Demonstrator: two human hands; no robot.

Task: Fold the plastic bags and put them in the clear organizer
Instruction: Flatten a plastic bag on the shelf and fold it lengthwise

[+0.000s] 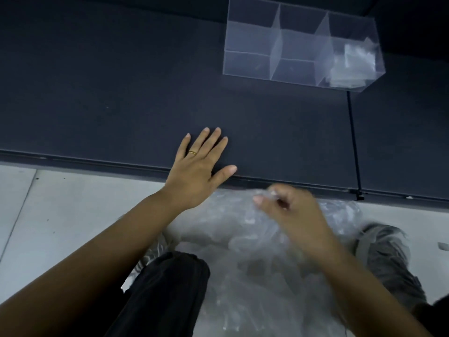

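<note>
Table: was dark and matte.
On the table: a clear organizer stood far right; the left hand lay flat near the front edge.
Floor: pale tiles bore a heap of plastic bags.

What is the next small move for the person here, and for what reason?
Probably the right hand should lift the bag it seems to pinch out of the pile and onto the dark table. The left hand lies flat and open there, with no bag in front of it to fold yet.
</note>
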